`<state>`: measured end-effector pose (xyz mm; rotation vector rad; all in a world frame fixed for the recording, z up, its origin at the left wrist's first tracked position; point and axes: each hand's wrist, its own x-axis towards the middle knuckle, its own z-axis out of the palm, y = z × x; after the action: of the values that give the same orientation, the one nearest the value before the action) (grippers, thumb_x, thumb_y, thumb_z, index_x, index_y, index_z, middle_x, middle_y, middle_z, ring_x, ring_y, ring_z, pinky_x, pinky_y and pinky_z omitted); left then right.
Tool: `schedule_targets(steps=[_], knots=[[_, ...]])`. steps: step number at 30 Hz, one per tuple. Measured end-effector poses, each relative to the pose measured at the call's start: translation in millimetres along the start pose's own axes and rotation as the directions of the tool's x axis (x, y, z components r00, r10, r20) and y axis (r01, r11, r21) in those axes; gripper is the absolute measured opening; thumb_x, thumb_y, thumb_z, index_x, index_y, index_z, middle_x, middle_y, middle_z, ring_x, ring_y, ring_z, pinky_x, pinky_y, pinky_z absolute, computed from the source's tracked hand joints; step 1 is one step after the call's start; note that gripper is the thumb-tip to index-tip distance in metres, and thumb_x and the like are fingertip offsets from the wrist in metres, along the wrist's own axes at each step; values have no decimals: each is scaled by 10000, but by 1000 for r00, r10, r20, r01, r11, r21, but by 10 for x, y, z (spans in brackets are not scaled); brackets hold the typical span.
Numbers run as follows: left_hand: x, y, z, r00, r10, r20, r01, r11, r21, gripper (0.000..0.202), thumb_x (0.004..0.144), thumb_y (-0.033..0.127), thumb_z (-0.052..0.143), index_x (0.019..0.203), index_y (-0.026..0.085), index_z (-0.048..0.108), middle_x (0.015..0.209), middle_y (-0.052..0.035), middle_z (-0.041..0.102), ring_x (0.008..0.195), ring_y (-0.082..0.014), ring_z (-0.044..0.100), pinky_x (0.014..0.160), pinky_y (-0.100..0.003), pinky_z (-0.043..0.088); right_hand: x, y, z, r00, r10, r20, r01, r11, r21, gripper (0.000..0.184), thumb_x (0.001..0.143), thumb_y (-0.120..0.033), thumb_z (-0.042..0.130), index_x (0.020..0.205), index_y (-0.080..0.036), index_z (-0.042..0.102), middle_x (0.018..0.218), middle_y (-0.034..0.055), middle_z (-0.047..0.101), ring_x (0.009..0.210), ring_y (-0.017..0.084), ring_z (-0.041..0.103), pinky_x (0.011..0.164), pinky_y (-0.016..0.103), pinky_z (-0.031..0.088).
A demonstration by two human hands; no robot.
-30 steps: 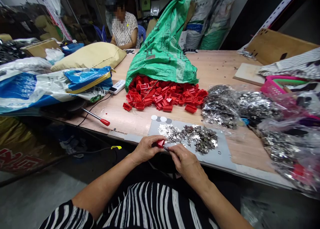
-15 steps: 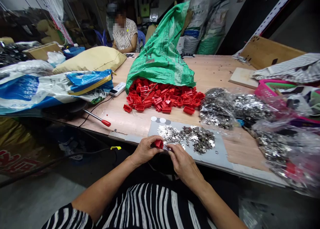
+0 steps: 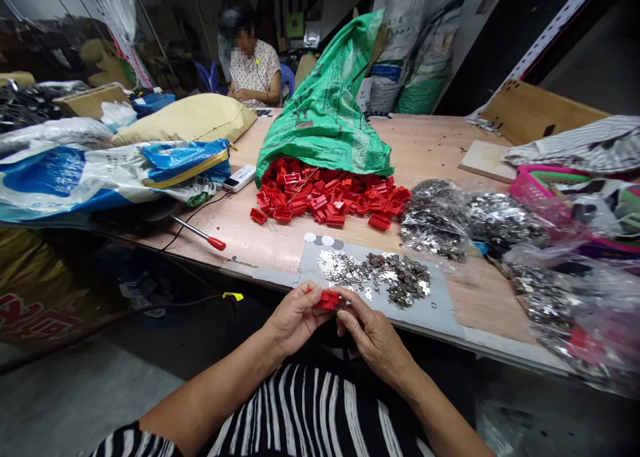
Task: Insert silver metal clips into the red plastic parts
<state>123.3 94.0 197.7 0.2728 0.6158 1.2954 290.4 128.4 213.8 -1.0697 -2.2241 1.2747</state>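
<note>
A small red plastic housing (image 3: 329,300) is pinched between the thumb and fingers of my left hand (image 3: 296,318), just off the table's front edge. My right hand (image 3: 369,327) is at the housing's right end, its index fingertip touching it and the thumb bent in below. Whether a small metal piece sits in those right fingers is hidden. Beyond my hands, a pile of small flat metal pieces (image 3: 400,280) lies on a grey mat (image 3: 443,304). Farther back, many similar red housings (image 3: 320,200) spill from the mouth of a green woven sack (image 3: 325,124).
Clear bags of metal pieces (image 3: 433,217) and a pink basket (image 3: 525,180) stand on the right. To the left are a red-tipped lever (image 3: 215,244), a white handheld device (image 3: 240,177) and blue-white sacking (image 3: 65,177). A co-worker (image 3: 255,70) sits across the table.
The red housing has turned from end-on to lengthwise in my left hand. The thin metal piece at my right fingertips no longer shows clearly, and those fingers are now against the housing.
</note>
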Motion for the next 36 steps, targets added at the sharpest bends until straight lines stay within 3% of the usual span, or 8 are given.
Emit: schedule_targets(steps=[5,11,17,21,24,27,30,36], knots=[[-21,-67,21,994,-51,-100,39,992,-124,178,774,248,721,805,115,606,802,-51,687,736,-135,655,772,-276,518,-5,11,7,999,-14,-29,14,1000,-7,408,976,-381,356,1348,-236,443,684,-18,591,611,143,601,580,237,508],[-19,-131,29,988,-62,-138,48,994,-102,173,793,273,704,792,133,602,794,-29,660,733,-124,635,827,-298,507,-36,54,16,994,-40,-97,35,998,-55,372,969,-394,362,1276,-242,508,779,19,663,635,166,631,613,274,539],[-43,-186,26,993,-65,-98,54,992,-111,203,762,275,734,757,144,579,771,-13,643,734,-121,628,924,-346,484,-55,101,25,982,-125,-142,106,985,-136,312,970,-353,377,1199,-251,563,987,52,696,790,182,664,734,281,518],[-83,-234,-40,993,-118,-10,116,985,-125,225,772,269,723,699,142,553,765,-31,654,796,-157,653,992,-412,441,-106,164,50,980,-119,-162,97,985,-141,320,982,-358,343,1072,-247,629,816,19,692,699,163,651,652,244,497],[-72,-272,-160,971,-236,-41,232,970,-77,209,766,246,726,717,145,550,775,-40,673,817,-196,685,978,-442,436,-155,223,34,983,-62,-172,33,985,-169,351,986,-388,323,1047,-241,637,671,-3,644,598,152,621,573,233,475],[16,-320,-344,912,-351,-214,356,934,-15,166,760,209,719,742,139,570,763,-51,684,788,-229,702,911,-427,460,-169,281,-38,966,3,-257,-63,972,-225,354,981,-408,325,1051,-236,627,592,-18,597,535,147,593,542,235,457],[160,-377,-559,854,-381,-356,407,913,0,57,787,129,657,812,88,626,788,-92,694,773,-203,691,873,-363,465,-139,326,-126,930,10,-368,-127,947,-295,309,957,-414,375,1031,-231,612,699,15,672,624,172,646,573,253,470],[346,-486,-920,839,-337,-426,371,929,-4,125,767,63,642,878,111,612,800,-61,681,688,-172,658,737,-315,479,-11,377,-212,901,-44,-431,-146,906,-397,224,924,-365,431,1002,-232,594,929,59,724,808,216,684,662,300,495]])
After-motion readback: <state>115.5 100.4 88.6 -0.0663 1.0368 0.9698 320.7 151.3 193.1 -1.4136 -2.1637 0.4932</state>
